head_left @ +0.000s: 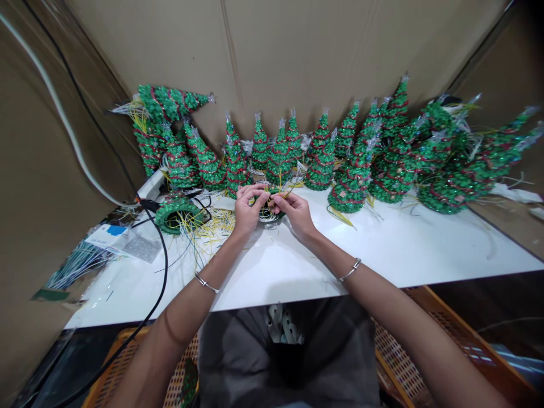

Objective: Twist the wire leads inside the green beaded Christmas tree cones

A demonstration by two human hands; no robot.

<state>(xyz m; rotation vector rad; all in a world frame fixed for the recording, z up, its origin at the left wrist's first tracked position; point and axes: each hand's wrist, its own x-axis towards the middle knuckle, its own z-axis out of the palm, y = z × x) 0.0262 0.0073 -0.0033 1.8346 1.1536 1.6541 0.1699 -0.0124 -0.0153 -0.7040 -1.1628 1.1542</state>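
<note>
At the middle of the white table, my left hand (249,208) pinches thin yellow wires (268,195) between thumb and fingers. My right hand (297,212) is close beside it, fingertips also closed on the yellow wires. Below my fingers lies a dark green ring-like base (278,216) with white wires (267,214) in it; my hands hide most of it. Behind my hands stands a small green tinsel Christmas tree (280,153) with red garland and a clear star on top.
Several similar Christmas trees (349,181) line the back and both sides. On the left lie an overturned tree (181,214), loose wire scraps (219,224) and a black cable (164,266) hanging across. Orange crates (399,362) sit below the table (382,249).
</note>
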